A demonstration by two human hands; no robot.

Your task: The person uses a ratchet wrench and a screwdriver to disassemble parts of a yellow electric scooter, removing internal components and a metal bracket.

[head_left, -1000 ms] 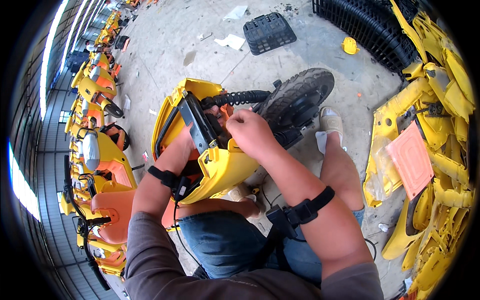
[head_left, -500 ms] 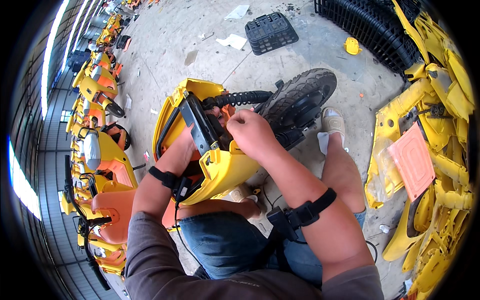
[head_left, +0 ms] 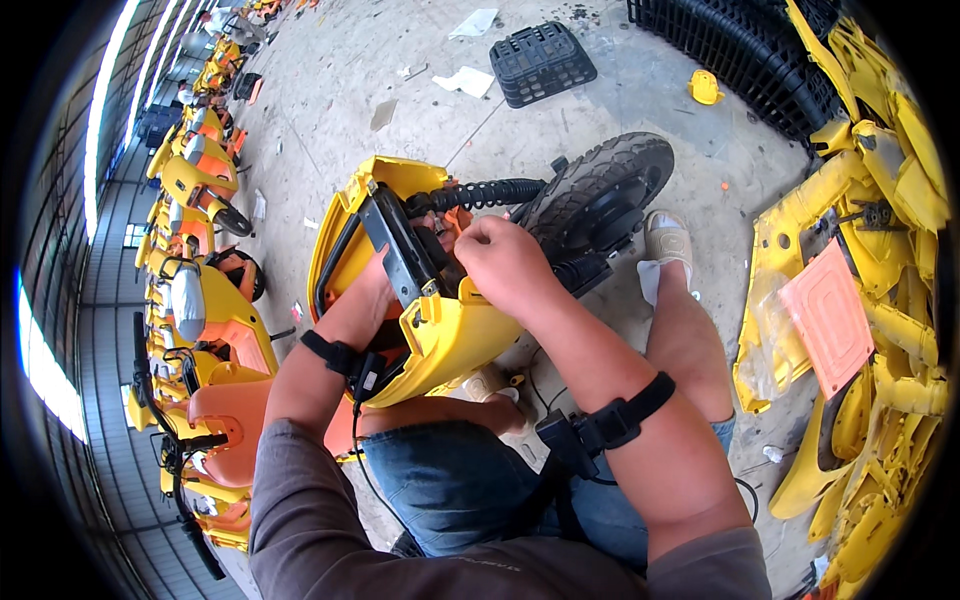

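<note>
The yellow rear body of a scooter (head_left: 455, 350) is in front of me, with a black metal bracket (head_left: 392, 245) across its opening. My left hand (head_left: 376, 287) reaches in under this bracket; its fingers are mostly hidden among the inner parts. Over the body's right edge, my right hand (head_left: 502, 257) is curled with thumb and forefinger together. What it pinches, if anything, is hidden. An orange piece (head_left: 457, 219) shows just beyond the right hand's fingertips. Behind it a black coil-spring shock absorber (head_left: 490, 194) runs toward the rear wheel (head_left: 606, 200).
Yellow body panels (head_left: 890, 330) are heaped at the right, with an orange panel (head_left: 828, 318) on them. Black crates (head_left: 745, 70) are stacked far right; another crate (head_left: 542, 65) lies on the floor. Several yellow scooters (head_left: 205, 290) line the left. My foot (head_left: 668, 245) is beside the wheel.
Both hands keep nearly the same place and pose at the scooter body. The view has shifted very slightly.
</note>
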